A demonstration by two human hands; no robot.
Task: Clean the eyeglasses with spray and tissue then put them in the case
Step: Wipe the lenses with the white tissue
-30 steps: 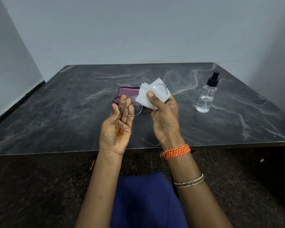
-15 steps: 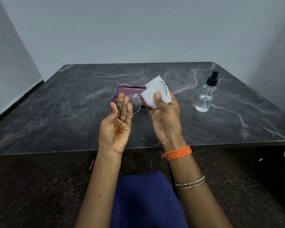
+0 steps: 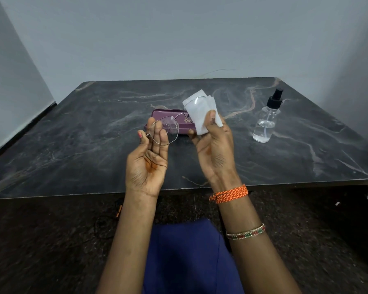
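Observation:
Thin wire-framed eyeglasses [image 3: 172, 126] are held up above the dark marble table [image 3: 72, 145]. My left hand [image 3: 149, 160] pinches the left lens rim between thumb and fingers; droplets show on that lens. My right hand [image 3: 212, 149] grips a folded white tissue [image 3: 198, 115] wrapped behind the right lens, thumb pressed on the tissue's front. A purple glasses case [image 3: 164, 115] lies shut on the table just behind the hands, partly hidden by them. A clear spray bottle [image 3: 267, 122] with a black pump stands to the right.
Grey walls close in behind and to the left of the table. The table's front edge runs just below my wrists, with dark speckled floor and blue clothing beneath. A small white object lies on the floor at far right.
Both hands have lifted the glasses slightly and turned them more face-on. The tissue has shifted over the right lens, and the left lens now shows clear of the fingers.

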